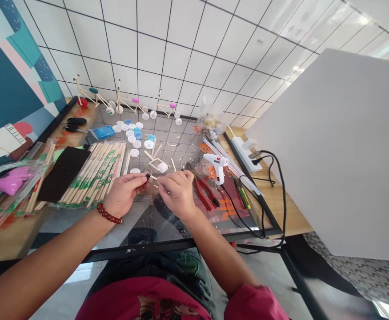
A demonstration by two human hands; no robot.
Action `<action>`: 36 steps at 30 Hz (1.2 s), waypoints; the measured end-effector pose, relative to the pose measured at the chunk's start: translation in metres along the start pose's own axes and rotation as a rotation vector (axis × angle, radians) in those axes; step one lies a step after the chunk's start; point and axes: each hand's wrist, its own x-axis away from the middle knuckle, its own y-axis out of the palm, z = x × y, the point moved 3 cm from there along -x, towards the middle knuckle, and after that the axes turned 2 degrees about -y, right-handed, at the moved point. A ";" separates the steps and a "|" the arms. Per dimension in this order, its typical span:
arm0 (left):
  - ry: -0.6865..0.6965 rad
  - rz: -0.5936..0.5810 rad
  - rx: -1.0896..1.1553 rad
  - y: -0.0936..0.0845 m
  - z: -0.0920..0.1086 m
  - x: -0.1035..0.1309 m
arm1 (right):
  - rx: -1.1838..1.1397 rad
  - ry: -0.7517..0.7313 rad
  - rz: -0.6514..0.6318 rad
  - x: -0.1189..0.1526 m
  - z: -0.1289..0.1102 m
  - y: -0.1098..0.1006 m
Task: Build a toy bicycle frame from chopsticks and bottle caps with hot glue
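Pale wood shows as a short stick (153, 178) between the person's hands, over the middle of the table (124, 229); its long axis runs left to right, roughly along the near edge. The left hand (127, 191) pinches a small black piece (148, 177) at the stick's left end; whether they are joined cannot be told. The right hand (177, 189) grips the other end, hidden by curled fingers. Just beyond lie white caps (162, 167). Bundled chopsticks (87, 173) lie toward the left edge, a glue gun (217, 166) toward the right. Near the far right corner, a clear bag's (212, 122) contents are blurred.
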 end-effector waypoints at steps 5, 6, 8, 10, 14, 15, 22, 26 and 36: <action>-0.003 -0.013 0.009 0.000 -0.001 0.000 | 0.052 -0.071 0.000 0.000 -0.002 -0.001; -0.001 -0.014 0.007 -0.001 -0.001 0.000 | 0.061 -0.071 -0.012 0.000 -0.003 -0.001; 0.005 -0.012 -0.006 -0.001 -0.002 0.000 | 0.074 -0.066 -0.026 0.000 -0.003 -0.001; 0.010 0.002 -0.019 -0.002 -0.003 -0.001 | 0.086 -0.065 -0.020 0.000 -0.003 -0.002; 0.002 0.005 -0.028 -0.003 -0.004 -0.001 | 0.115 -0.097 0.015 -0.001 -0.005 -0.003; -0.002 0.002 -0.028 -0.003 -0.005 -0.001 | 0.124 -0.110 0.025 -0.001 -0.006 -0.004; -0.006 0.034 -0.065 -0.006 -0.006 -0.001 | 0.132 -0.129 -0.004 -0.002 -0.008 -0.006; -0.010 0.027 -0.080 -0.005 -0.005 0.000 | 0.081 -0.099 0.001 -0.001 -0.003 -0.007; 0.016 0.055 -0.128 -0.005 -0.004 0.000 | 0.027 -0.108 0.005 -0.005 -0.006 -0.012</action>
